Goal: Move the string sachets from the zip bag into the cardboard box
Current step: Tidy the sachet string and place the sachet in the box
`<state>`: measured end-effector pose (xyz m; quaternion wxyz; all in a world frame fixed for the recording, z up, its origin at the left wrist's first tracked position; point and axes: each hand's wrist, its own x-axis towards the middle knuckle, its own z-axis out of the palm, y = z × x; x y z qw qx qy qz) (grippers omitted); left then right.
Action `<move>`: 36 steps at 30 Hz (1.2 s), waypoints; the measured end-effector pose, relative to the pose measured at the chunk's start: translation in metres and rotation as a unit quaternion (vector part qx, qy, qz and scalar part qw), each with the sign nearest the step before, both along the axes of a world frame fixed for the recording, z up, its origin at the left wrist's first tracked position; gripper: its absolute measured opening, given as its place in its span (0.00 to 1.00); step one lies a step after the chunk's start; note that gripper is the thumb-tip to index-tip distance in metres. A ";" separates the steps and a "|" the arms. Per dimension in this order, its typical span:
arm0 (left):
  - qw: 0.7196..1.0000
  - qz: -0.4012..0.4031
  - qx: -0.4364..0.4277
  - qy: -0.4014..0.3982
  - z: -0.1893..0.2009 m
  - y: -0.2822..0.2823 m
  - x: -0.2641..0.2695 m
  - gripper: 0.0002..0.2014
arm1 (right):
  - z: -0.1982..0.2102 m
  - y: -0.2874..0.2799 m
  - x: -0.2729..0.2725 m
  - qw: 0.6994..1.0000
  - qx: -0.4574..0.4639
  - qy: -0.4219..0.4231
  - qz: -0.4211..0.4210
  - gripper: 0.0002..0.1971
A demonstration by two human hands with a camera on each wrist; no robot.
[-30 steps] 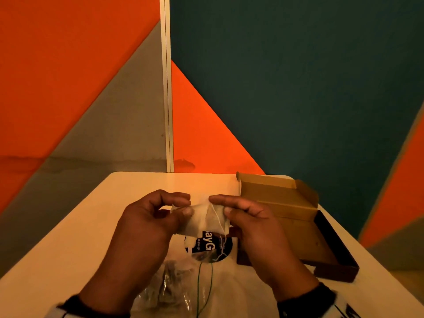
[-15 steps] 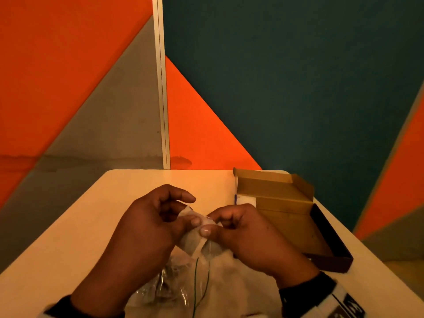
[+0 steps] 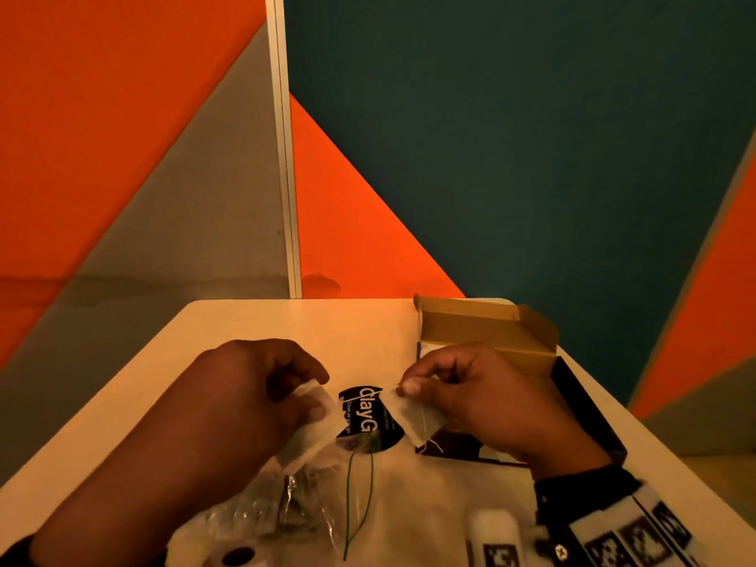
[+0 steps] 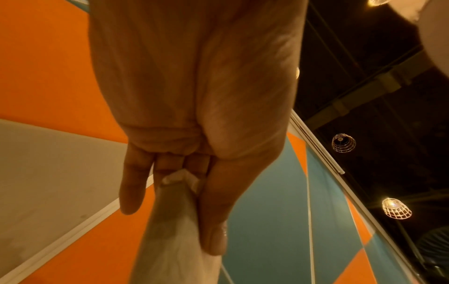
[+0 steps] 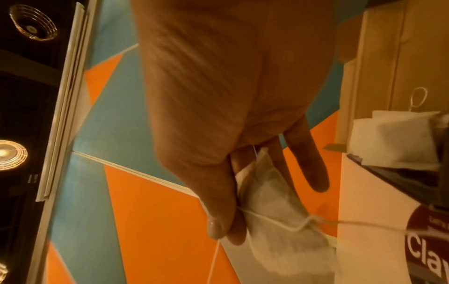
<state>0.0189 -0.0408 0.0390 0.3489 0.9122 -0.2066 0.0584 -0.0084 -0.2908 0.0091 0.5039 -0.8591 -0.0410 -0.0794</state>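
My left hand (image 3: 316, 394) grips a white string sachet (image 3: 313, 423) that hangs down toward the zip bag (image 3: 429, 497); in the left wrist view the thumb and fingers (image 4: 213, 240) clamp that sachet (image 4: 170, 230). My right hand (image 3: 406, 385) pinches a second sachet (image 3: 415, 417) by its top corner, its string trailing, as the right wrist view shows on this sachet (image 5: 279, 230). The open cardboard box (image 3: 491, 333) stands just behind the right hand. One sachet (image 5: 393, 140) lies inside it.
The zip bag lies flat between my forearms, its dark logo (image 3: 364, 415) facing up and its clear end (image 3: 266, 513) holding more sachets. The cream table (image 3: 245, 333) ends at a coloured wall. A dark box lid (image 3: 589, 411) extends to the right.
The hands were together on the sachets over the bag; now they have pulled apart, each holding one sachet, the right one nearer the box.
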 end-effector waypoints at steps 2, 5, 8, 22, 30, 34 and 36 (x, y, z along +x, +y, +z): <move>1.000 0.004 0.019 -0.003 0.001 0.005 0.002 0.10 | 0.001 -0.004 -0.002 0.999 -0.038 0.013 -0.006 0.05; 0.998 0.014 0.056 -0.007 0.001 0.013 0.007 0.11 | 0.003 -0.009 -0.004 0.998 -0.059 0.031 -0.010 0.05; 0.993 0.009 0.115 0.013 -0.002 0.019 0.012 0.08 | 0.003 -0.014 -0.003 0.997 -0.063 0.045 -0.016 0.05; 0.960 -0.116 -0.248 0.058 -0.006 0.032 0.022 0.32 | -0.005 -0.017 0.001 0.992 -0.077 0.078 -0.056 0.05; 0.942 -0.135 -0.283 0.123 -0.006 0.004 0.007 0.07 | 0.003 0.014 0.001 0.992 0.088 -0.078 -0.053 0.15; 0.933 -0.134 -0.295 0.156 -0.010 -0.009 0.002 0.05 | 0.014 0.041 -0.011 0.977 0.145 -0.155 0.011 0.19; 0.927 -0.126 -0.316 0.161 -0.012 -0.015 0.002 0.05 | 0.015 0.052 -0.014 0.970 0.175 -0.160 0.053 0.21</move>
